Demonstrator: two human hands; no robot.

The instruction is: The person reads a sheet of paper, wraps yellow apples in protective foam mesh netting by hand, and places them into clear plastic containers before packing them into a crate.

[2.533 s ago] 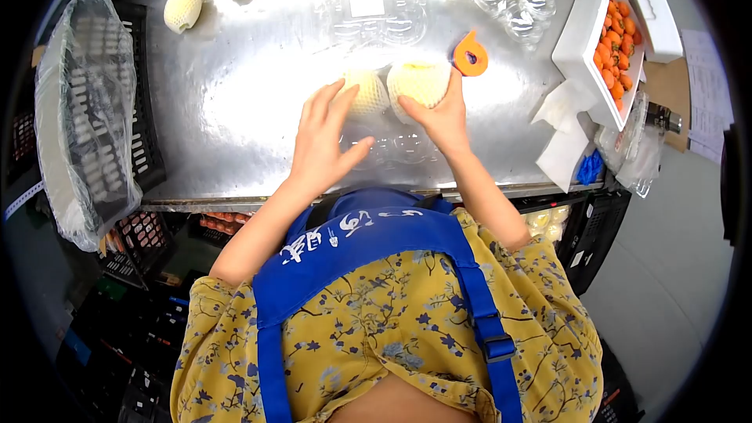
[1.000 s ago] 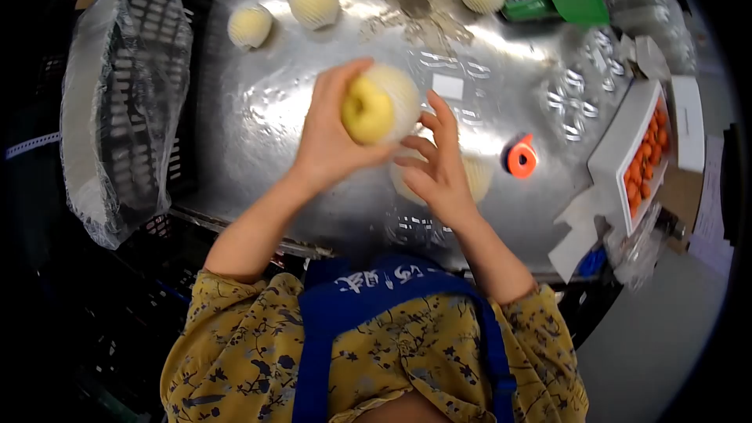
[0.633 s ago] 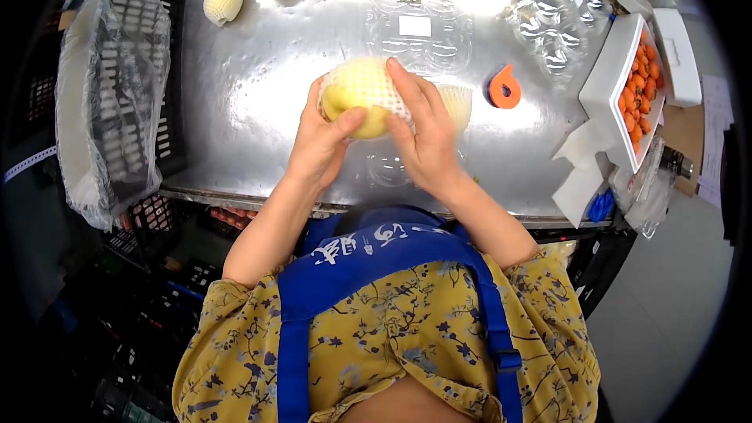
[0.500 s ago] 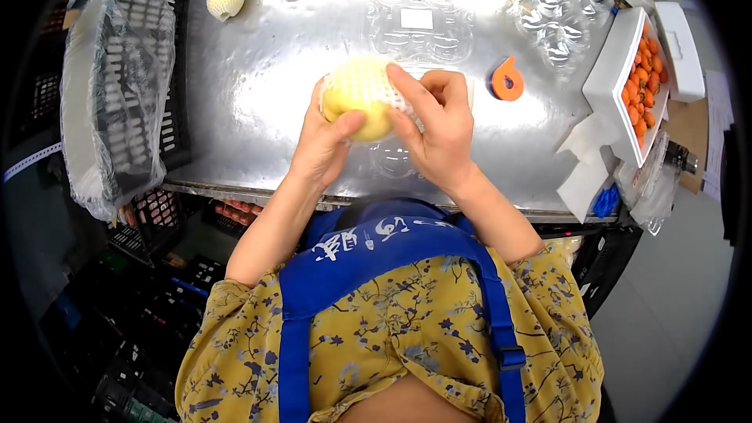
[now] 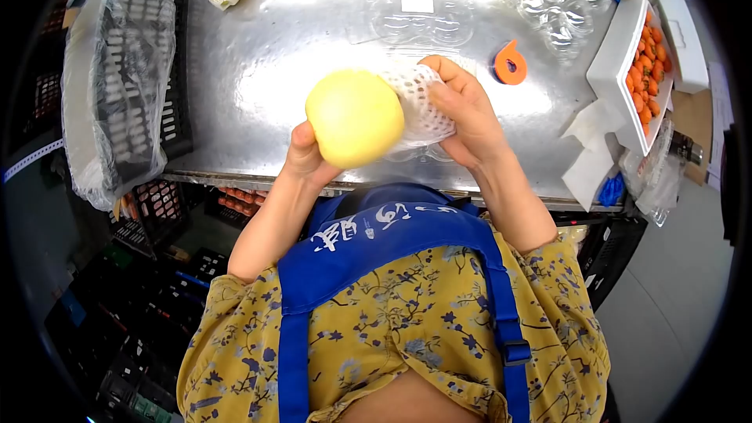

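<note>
"Where is the yellow apple (image 5: 354, 119)?"

"Above the near part of the desk (image 5: 243, 94), in the left grip (image 5: 309, 157). The foam net (image 5: 420, 106) is at its 3 o'clock; whether the rim rings any of the skin, I can't tell."

"How would it handle?"

"Fairly heavy and firm, I'd judge, with smooth skin that could slip and bruise easily. Best cradled from below, palm spread wide, no fingertips digging in. The net looks nearly weightless, soft and stretchy, so an edge pinch should do."

"And the hands?"

"The left forearm rises from 7 o'clock. That grip is closed around the apple's underside, thumb near 8 o'clock, most fingers hidden beneath. The right forearm comes from 5 o'clock, and the right grip (image 5: 471, 116) pinches the net between thumb and fingers."

"Anything close by?"

"An orange tape dispenser (image 5: 518, 74), between 2 and 3 o'clock from the apple, touching neither hand."
</note>
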